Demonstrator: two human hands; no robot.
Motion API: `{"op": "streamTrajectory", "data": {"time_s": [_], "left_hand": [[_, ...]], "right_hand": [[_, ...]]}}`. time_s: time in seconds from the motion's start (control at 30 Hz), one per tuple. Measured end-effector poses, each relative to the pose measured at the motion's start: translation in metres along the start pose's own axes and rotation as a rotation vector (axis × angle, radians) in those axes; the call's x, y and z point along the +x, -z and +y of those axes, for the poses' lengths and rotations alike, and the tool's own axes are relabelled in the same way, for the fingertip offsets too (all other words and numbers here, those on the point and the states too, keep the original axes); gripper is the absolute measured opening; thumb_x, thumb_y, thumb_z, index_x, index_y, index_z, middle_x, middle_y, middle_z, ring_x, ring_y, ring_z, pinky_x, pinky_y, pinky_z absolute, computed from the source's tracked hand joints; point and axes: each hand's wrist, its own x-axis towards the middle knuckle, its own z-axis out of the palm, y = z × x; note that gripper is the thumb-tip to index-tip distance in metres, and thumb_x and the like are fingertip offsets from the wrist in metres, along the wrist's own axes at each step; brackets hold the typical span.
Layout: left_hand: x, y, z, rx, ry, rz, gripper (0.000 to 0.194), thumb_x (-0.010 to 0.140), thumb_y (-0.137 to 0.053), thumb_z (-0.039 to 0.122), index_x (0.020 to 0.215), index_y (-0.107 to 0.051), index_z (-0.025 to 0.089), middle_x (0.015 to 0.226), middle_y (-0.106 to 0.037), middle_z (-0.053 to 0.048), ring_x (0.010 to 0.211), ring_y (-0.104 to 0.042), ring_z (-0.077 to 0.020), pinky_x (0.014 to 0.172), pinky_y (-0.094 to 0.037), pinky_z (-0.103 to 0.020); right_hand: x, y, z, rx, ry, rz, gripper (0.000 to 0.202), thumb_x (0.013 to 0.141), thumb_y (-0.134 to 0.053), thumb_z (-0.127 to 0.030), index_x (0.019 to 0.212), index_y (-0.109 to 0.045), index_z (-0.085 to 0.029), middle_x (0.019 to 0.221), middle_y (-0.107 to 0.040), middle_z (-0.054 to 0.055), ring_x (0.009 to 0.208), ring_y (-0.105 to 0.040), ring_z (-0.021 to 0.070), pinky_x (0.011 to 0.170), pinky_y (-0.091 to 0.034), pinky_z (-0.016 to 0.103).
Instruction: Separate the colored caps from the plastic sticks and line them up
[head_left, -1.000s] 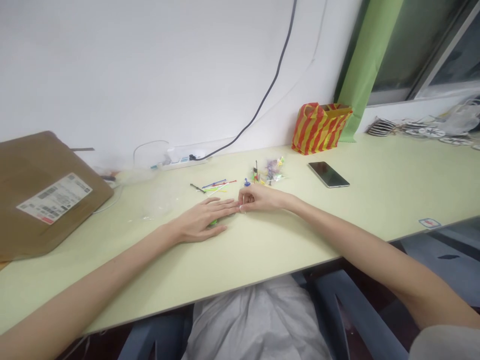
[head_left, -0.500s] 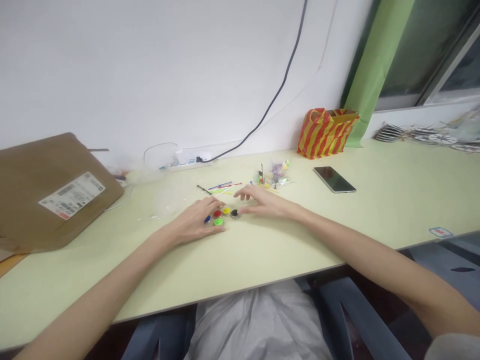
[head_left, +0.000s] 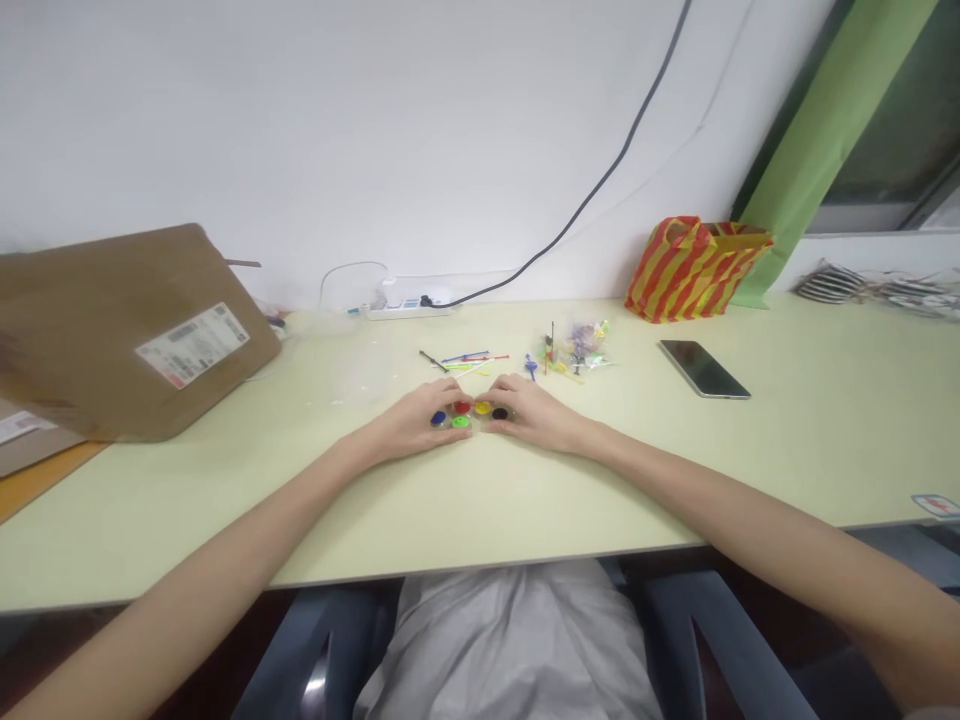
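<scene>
Several small round coloured pieces lie together on the pale green table (head_left: 525, 500). My left hand (head_left: 416, 420) rests on the table, thumb and fingers apart and curved around the blue piece (head_left: 439, 419), the red piece (head_left: 462, 408) and the green piece (head_left: 460, 422). From the other side my right hand (head_left: 536, 415) curves around the yellow piece (head_left: 482, 408) and the black piece (head_left: 499, 413), its thumb apart from its fingers. The fingertips of both hands nearly meet above the pieces.
Thin coloured sticks (head_left: 465, 360) and a clear packet of small parts (head_left: 587, 343) lie behind the hands. Farther out are a phone (head_left: 703, 369), a striped bag (head_left: 694, 270), a brown parcel (head_left: 135, 320) and a power strip (head_left: 409, 308) with a black cable.
My right hand has come down around the yellow and black pieces, closer to my left hand. The camera view has shifted, moving the scene rightward. A blue stick shows behind my right hand.
</scene>
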Motion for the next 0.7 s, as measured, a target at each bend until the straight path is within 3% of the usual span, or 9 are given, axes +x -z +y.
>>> {"op": "streamTrajectory", "data": {"time_s": [0.23, 0.43, 0.7], "left_hand": [[-0.003, 0.002, 0.007, -0.105, -0.028, 0.013, 0.034, 0.096, -0.058, 0.033, 0.127, -0.063, 0.022, 0.120, -0.065, -0.008, 0.102, -0.062, -0.0212, 0.089, -0.050, -0.033], [-0.003, 0.003, 0.007, -0.181, 0.001, 0.014, 0.036, 0.099, -0.056, 0.034, 0.132, -0.063, 0.026, 0.120, -0.069, -0.006, 0.099, -0.064, -0.0196, 0.086, -0.051, -0.032], [-0.004, 0.005, 0.000, -0.226, 0.043, 0.008, 0.040, 0.093, -0.067, 0.043, 0.128, -0.065, 0.026, 0.124, -0.069, -0.006, 0.109, -0.064, -0.0224, 0.096, -0.051, -0.036]], "right_hand": [[0.000, 0.004, -0.001, -0.001, 0.020, 0.019, 0.028, 0.099, -0.062, -0.031, 0.124, -0.067, -0.018, 0.111, -0.064, 0.013, 0.107, -0.057, 0.0263, 0.094, -0.046, 0.040], [-0.003, 0.012, -0.005, -0.046, 0.008, -0.028, 0.028, 0.100, -0.062, -0.033, 0.123, -0.068, -0.018, 0.106, -0.066, 0.012, 0.103, -0.057, 0.0263, 0.091, -0.044, 0.039], [-0.005, 0.020, 0.002, -0.071, -0.049, -0.048, 0.044, 0.091, -0.074, -0.042, 0.127, -0.066, -0.018, 0.106, -0.069, 0.011, 0.105, -0.058, 0.0279, 0.092, -0.042, 0.040]]}}
